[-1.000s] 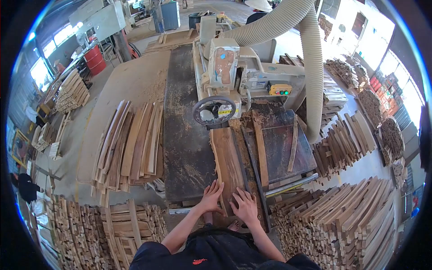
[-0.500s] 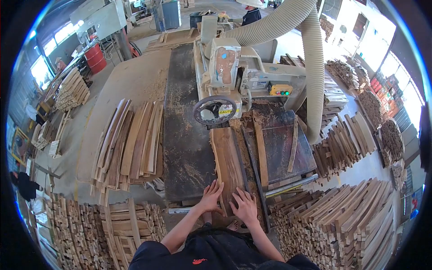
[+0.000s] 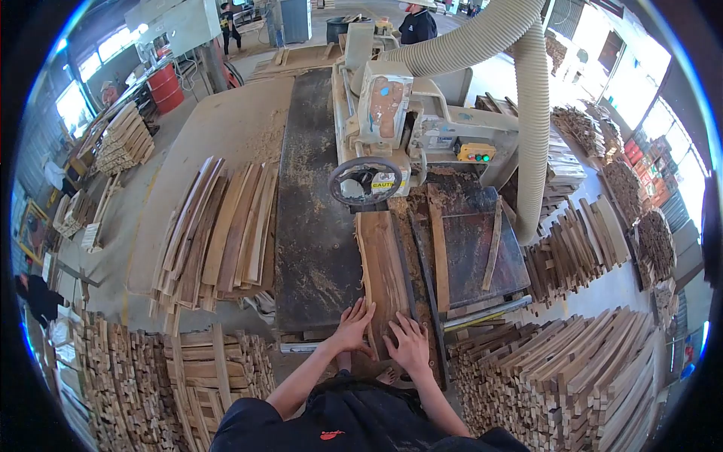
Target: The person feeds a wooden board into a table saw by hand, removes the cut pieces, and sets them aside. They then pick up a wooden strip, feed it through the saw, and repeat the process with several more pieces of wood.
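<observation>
A long rough-edged wooden board [image 3: 384,260] lies on the dark machine table, its far end at the front of the saw machine [image 3: 380,113], below the handwheel [image 3: 366,181]. My left hand [image 3: 352,329] lies against the board's left edge near its close end, fingers stretched forward and thumb toward the board. On the right side of the near end, my right hand [image 3: 409,345] rests with its fingers spread over the top face. Neither hand is wrapped round the board. Whatever the machine does to the far end is hidden under its housing.
Several loose boards [image 3: 218,233] lie left of the machine table [image 3: 312,203]. A dark rail [image 3: 431,301] runs right of my board, with a narrow strip [image 3: 438,248] beyond. Stacked wood [image 3: 557,369] stands near right. A person [image 3: 418,26] is behind the machine.
The view has shifted slightly, bringing the person behind the machine further into sight. Both hands keep the same places on the board, and the board shows no clear movement.
</observation>
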Demonstrator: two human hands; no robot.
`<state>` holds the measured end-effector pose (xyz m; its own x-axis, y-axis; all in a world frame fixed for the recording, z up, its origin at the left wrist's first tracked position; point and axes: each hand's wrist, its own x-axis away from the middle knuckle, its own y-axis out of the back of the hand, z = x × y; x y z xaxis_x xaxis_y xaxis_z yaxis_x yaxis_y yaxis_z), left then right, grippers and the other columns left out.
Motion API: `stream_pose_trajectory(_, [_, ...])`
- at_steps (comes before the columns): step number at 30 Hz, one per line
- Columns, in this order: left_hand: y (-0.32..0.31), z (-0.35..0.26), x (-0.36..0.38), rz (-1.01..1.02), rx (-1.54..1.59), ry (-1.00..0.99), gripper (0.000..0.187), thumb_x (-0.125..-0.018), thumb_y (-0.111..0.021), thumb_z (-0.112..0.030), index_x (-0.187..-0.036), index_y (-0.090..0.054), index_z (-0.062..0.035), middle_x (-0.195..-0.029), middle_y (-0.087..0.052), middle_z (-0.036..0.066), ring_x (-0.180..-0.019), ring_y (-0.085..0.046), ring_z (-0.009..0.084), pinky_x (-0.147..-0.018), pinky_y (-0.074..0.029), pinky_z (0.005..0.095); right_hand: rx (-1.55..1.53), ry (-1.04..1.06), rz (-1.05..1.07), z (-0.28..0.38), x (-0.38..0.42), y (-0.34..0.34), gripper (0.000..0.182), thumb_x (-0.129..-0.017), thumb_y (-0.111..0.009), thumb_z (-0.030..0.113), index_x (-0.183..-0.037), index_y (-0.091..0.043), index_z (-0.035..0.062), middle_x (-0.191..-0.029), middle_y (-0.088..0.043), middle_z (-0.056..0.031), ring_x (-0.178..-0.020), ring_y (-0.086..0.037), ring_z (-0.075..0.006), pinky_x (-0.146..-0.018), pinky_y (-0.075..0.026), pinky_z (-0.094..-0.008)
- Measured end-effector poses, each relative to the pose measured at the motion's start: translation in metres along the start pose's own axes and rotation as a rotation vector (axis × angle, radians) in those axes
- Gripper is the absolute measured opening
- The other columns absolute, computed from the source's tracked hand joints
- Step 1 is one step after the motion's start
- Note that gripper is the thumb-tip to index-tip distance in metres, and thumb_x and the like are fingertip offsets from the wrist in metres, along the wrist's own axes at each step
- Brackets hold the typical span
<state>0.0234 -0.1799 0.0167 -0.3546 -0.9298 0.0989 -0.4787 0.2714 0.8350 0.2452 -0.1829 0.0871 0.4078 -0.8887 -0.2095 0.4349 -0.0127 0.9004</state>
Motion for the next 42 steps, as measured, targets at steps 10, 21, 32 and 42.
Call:
stream_pose_trajectory(10, [0.0042, -0.0033, -0.0006, 0.041, -0.021, 0.021, 0.16, -0.039, -0.091, -0.066, -0.162, -0.006, -0.0081, -0.164, -0.008, 0.03, -0.155, -0.002, 0.0406, -0.122, -0.009, 0.0519, -0.008, -0.018, 0.013, 0.0017, 0.0003, 0.0012, 0.042, -0.085, -0.073, 0.034, -0.121, -0.069, 0.0127, -0.142, -0.057, -0.0071, -0.129, -0.053, -0.027, -0.107, -0.039, -0.0532])
stream_pose_trajectory(21, [0.0012, 0.0002, -0.0013, 0.043, -0.004, 0.017, 0.161, -0.039, -0.091, -0.067, -0.162, -0.004, -0.0102, -0.165, -0.007, 0.03, -0.155, -0.003, 0.0413, -0.122, -0.011, 0.0544, -0.012, 0.0, 0.002, -0.0009, 0.0003, -0.0008, 0.041, -0.085, -0.072, 0.034, -0.12, -0.069, 0.0119, -0.141, -0.057, -0.008, -0.127, -0.054, -0.0286, -0.106, -0.041, -0.0513])
stream_pose_trajectory(32, [0.0058, -0.0043, -0.0012, 0.042, -0.007, 0.021, 0.16, -0.04, -0.091, -0.066, -0.162, -0.004, -0.0105, -0.164, -0.009, 0.03, -0.155, -0.004, 0.0414, -0.121, -0.011, 0.0549, -0.036, -0.012, 0.043, -0.0024, 0.0005, -0.0009, 0.041, -0.09, -0.068, 0.036, -0.125, -0.067, 0.0137, -0.146, -0.053, -0.0051, -0.131, -0.05, -0.0271, -0.109, -0.038, -0.0544])
stream_pose_trajectory(42, [0.0021, -0.0005, -0.0025, 0.056, 0.0, 0.035, 0.163, -0.037, -0.093, -0.064, -0.162, -0.003, -0.0113, -0.165, -0.008, 0.029, -0.155, -0.003, 0.0404, -0.121, -0.011, 0.0547, -0.001, -0.012, -0.003, 0.0001, 0.0007, 0.0, 0.041, -0.086, -0.071, 0.035, -0.12, -0.07, 0.0125, -0.14, -0.057, -0.0073, -0.127, -0.054, -0.0276, -0.108, -0.039, -0.0538])
